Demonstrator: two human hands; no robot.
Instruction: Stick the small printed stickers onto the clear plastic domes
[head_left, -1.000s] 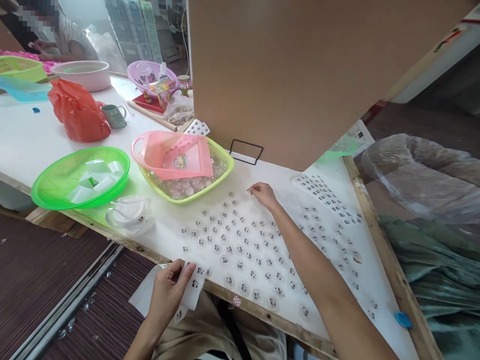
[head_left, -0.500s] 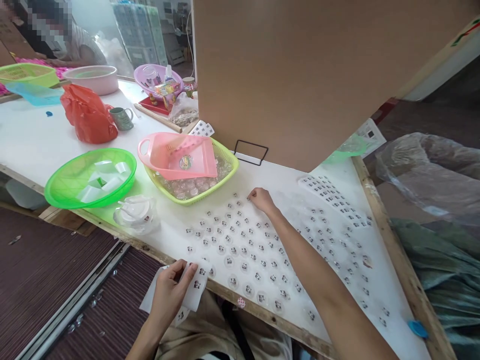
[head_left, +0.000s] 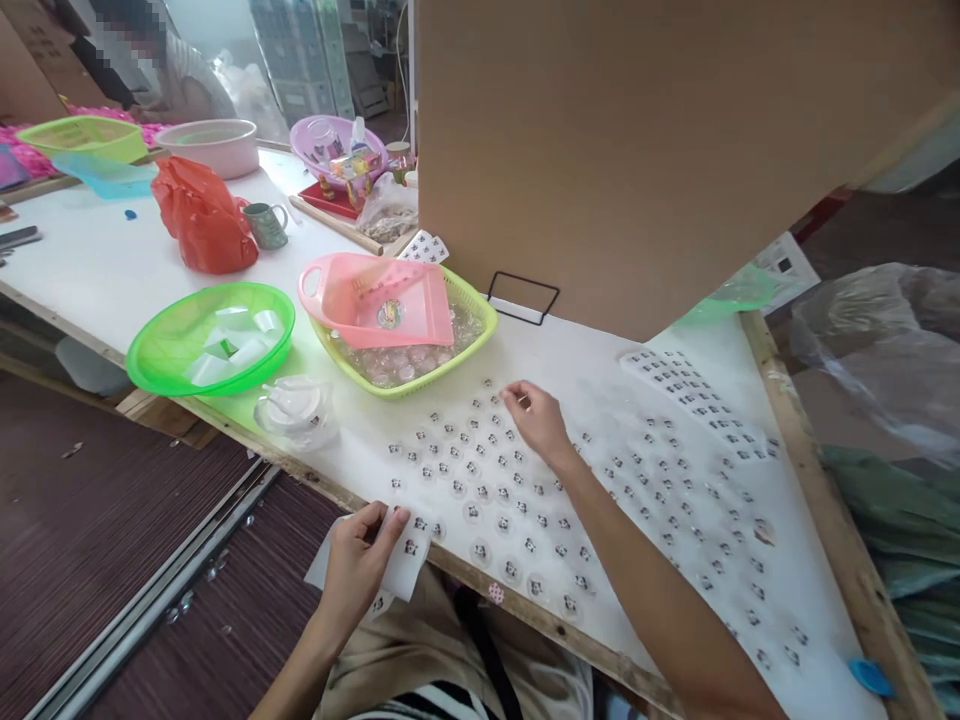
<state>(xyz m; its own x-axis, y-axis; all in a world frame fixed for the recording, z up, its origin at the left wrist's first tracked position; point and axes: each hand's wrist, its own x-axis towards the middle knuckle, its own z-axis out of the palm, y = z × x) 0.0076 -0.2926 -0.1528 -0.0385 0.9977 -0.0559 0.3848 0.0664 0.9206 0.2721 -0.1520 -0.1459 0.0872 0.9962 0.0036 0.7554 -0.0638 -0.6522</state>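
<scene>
Since the earlier frame, the view had swung so that the bench (head_left: 570, 355) sat further right in it, and the right hand (head_left: 538, 420) had edged a little closer to the far end of the spread of clear discs (head_left: 535, 585); the left hand (head_left: 358, 562) showed no clear change of grip. In the inspector's judgement, this put the work at the spread's far edge, with the sheet kept in reserve at the near side. Leftmost of the items noted, a translucent green basket (head_left: 161, 376), round and shallow, bore curled white slips. Beside it lay a crinkled clear packet (head_left: 296, 412). The left hand pinched a limp, matt white sheet (head_left: 401, 577), marked with small panda-like prints, between thumb and fingers at the bench's near edge. Beyond, a yellow-green basket (head_left: 484, 335) held glossy clear pieces, with a smooth pink tray (head_left: 352, 325) resting on top. The right hand's thumb and forefinger curved into a narrow loop just above or on the surface; whether they held anything could not be told. The thin, round discs, printed at their centres, lay flat around that forearm. Further right lay a larger printed sheet (head_left: 694, 402), then a rough wooden edging (head_left: 814, 470).
</scene>
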